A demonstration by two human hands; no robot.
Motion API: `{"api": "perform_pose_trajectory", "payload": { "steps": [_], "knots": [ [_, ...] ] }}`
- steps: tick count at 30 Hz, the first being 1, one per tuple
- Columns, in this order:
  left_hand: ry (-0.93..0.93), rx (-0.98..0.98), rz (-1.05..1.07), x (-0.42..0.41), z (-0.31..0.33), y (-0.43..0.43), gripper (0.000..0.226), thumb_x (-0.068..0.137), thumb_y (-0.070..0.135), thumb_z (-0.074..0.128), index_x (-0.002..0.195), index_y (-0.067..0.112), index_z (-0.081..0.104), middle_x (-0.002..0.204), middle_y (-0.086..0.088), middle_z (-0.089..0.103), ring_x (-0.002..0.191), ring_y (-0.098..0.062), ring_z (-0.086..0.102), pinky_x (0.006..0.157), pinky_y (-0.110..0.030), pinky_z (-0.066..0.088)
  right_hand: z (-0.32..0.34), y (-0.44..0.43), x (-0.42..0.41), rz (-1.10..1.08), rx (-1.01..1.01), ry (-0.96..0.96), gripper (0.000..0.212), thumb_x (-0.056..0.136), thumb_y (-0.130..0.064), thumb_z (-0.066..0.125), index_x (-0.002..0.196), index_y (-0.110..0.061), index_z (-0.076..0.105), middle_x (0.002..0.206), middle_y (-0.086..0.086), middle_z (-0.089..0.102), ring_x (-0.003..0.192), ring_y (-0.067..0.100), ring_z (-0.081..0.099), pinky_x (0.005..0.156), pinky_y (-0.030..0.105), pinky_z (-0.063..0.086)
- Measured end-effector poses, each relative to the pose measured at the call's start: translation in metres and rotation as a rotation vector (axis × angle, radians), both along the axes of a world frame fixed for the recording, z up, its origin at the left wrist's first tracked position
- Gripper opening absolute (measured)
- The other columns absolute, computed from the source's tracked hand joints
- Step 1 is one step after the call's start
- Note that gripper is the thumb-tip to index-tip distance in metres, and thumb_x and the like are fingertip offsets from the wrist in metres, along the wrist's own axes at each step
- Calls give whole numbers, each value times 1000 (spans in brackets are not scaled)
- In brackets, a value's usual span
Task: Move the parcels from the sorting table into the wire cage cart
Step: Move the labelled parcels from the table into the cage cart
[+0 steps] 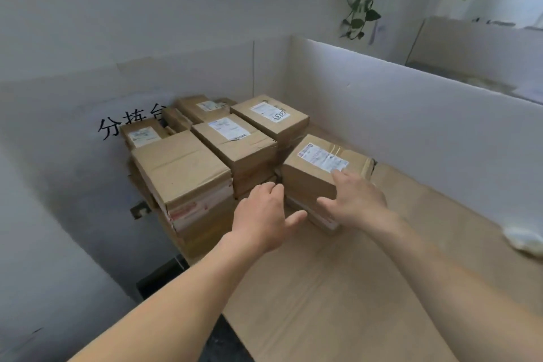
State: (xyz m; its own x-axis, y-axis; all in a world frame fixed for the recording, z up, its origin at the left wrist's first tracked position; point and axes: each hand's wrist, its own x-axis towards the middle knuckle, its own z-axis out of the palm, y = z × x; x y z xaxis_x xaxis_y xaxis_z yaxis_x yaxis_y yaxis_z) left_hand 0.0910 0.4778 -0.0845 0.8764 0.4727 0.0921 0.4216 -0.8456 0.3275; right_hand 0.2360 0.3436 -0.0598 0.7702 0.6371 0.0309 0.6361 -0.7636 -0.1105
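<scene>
Cardboard meets my fingertips: my right hand (pixel 355 200) lies spread on top of the nearest parcel (pixel 308 173), while my left hand (pixel 264 214) is loosely bent at its left corner, neither gripping. Beyond them, more parcels (pixel 232 138) crowd the sorting table (pixel 338 303). No cart is in view. An uneven lift could tip the box or drag its neighbours.
</scene>
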Motion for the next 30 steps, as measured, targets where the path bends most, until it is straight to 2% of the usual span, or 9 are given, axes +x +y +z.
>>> {"api": "perform_pose_trajectory", "payload": {
  "steps": [6,10,12,16,19,23,26,28,30],
  "knots": [
    [113,-109,33,92,-19,-13,66,90,73,44,126,19,53,133,1,53,121,-21,50,86,-39,44,-9,6,99,-40,-23,38,47,84,-53,63,121,-24,56,124,-1,60,120,24,54,89,39,44],
    [170,-217,138,129,-35,-17,55,87,76,40,92,22,50,108,2,57,93,-20,55,67,-36,39,-19,18,145,-36,-52,48,46,84,-55,64,115,-23,56,118,0,59,117,24,54,89,40,45],
    [175,-264,193,141,-43,-19,56,87,77,40,87,22,49,96,4,56,85,-20,54,64,-35,39,-25,23,163,-32,-63,57,46,85,-56,63,114,-23,54,118,1,58,117,25,54,89,41,46],
    [165,-322,249,157,-58,-20,59,86,78,40,91,20,53,98,2,62,89,-23,57,68,-35,42,-37,33,189,-16,-53,66,46,85,-57,62,113,-22,54,119,3,60,116,27,56,86,42,44],
    [142,-374,286,161,-63,-19,68,87,76,43,113,15,61,113,1,64,106,-25,60,75,-33,42,-44,38,198,-10,-49,116,43,85,-59,59,109,-24,52,119,3,61,114,28,57,87,42,43],
    [107,-434,324,165,-64,-16,58,88,74,47,94,17,58,100,3,65,93,-22,60,74,-36,47,-49,39,203,-29,-28,91,44,87,-63,55,105,-24,50,115,6,65,112,32,59,86,44,42],
    [2,-579,376,163,-66,-10,56,89,66,55,109,14,62,112,3,67,102,-23,62,85,-36,50,-51,36,200,-48,7,105,51,87,-67,53,108,-21,55,115,7,67,109,33,60,82,41,45],
    [-101,-693,400,156,-67,-8,51,89,60,61,117,18,62,116,3,69,107,-22,63,93,-40,51,-54,32,192,-50,16,152,53,87,-69,53,111,-22,59,116,6,69,109,32,61,80,39,45],
    [-158,-742,394,148,-67,-9,44,90,53,65,122,23,64,118,8,70,111,-19,64,96,-39,51,-57,27,180,-71,47,203,53,84,-69,55,115,-25,63,117,4,69,109,30,62,79,37,45]
  ]
}}
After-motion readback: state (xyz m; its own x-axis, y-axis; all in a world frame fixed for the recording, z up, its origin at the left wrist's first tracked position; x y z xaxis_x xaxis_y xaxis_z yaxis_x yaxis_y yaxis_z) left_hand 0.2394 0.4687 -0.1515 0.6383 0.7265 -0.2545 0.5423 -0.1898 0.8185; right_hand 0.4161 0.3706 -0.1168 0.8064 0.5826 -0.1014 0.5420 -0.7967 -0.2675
